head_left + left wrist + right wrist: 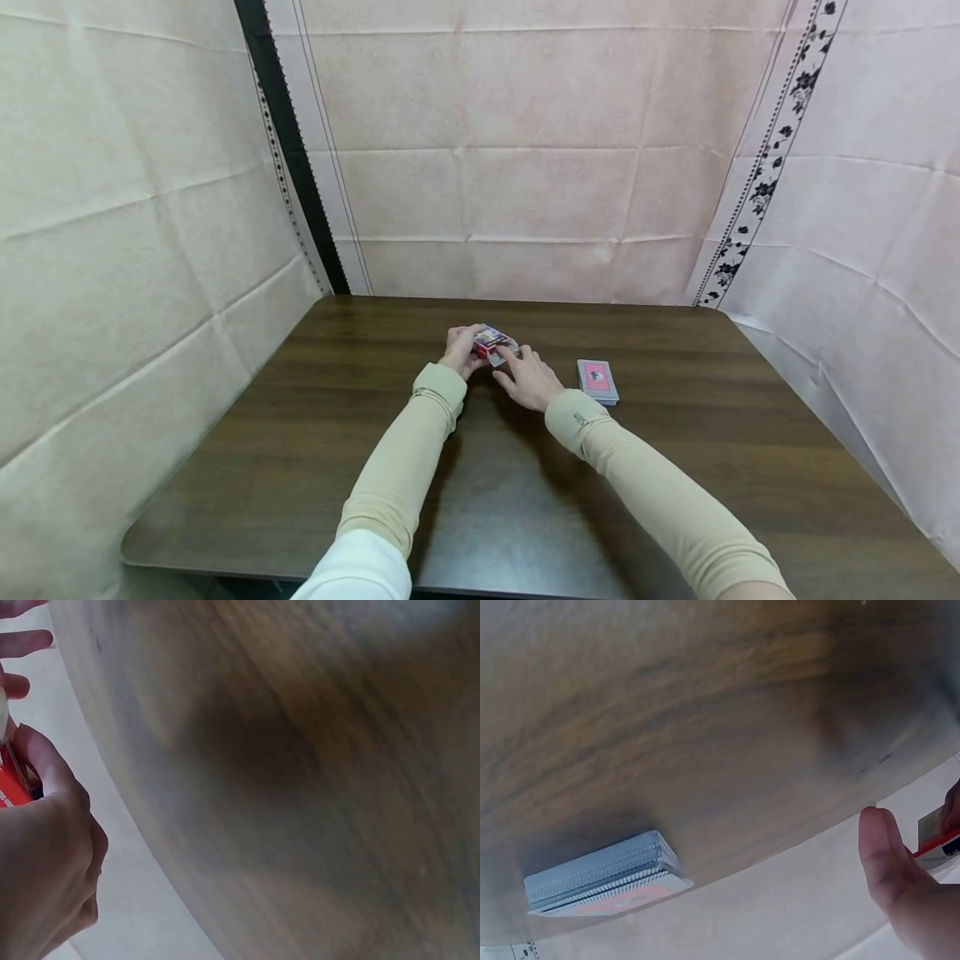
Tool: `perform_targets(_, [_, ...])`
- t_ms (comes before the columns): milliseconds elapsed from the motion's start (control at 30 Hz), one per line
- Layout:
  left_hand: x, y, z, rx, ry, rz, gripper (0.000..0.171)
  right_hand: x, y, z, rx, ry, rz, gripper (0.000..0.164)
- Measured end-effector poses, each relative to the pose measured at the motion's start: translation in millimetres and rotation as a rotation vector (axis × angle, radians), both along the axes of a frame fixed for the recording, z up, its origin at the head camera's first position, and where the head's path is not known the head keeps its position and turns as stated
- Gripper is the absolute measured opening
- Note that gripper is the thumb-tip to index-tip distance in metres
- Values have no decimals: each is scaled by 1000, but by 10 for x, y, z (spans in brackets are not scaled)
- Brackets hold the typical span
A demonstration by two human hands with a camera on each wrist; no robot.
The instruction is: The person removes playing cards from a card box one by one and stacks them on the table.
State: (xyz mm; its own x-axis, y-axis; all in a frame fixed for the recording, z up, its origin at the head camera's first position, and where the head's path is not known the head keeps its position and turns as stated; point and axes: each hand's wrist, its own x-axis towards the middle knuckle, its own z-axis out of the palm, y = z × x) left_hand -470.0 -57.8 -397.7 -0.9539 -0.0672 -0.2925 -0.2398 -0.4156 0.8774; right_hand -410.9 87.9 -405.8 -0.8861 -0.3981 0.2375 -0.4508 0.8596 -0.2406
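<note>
A pale, creased cloth panel (150, 208) stands at the far left. A black strip (296, 158) runs down beside it. The brown wood-grain desk (247, 467) spans the work area, in front of the pale rear cloth (540, 167). The left sleeve (401, 458), light-coloured and cuffed, leads to the left grip (460, 350), a bare hand. The left grip is clasped on a small red-sided box (489, 340) with a multicoloured printed face. The box is located over the rear middle of the desk, between both hands. The right grip (532, 383), also a bare hand, is at the right end of the box. Its thumb extends clear of the box in the right wrist view; whether its other fingers pinch anything cannot be told. A deck of cards (597, 380), pink-backed with a pale border, lies on the desk just right of the right grip. A dark floral border (761, 190) marks the right rear corner.
</note>
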Motion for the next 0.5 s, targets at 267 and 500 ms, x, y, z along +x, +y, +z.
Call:
perform_targets(267, [1,-54,-3,18,9,51,40,23,6,-26,-55,50,0,48])
perform_targets(500, [14,-29,18,20,2,53,39,-9,-10,-36,-101,149,-19,43])
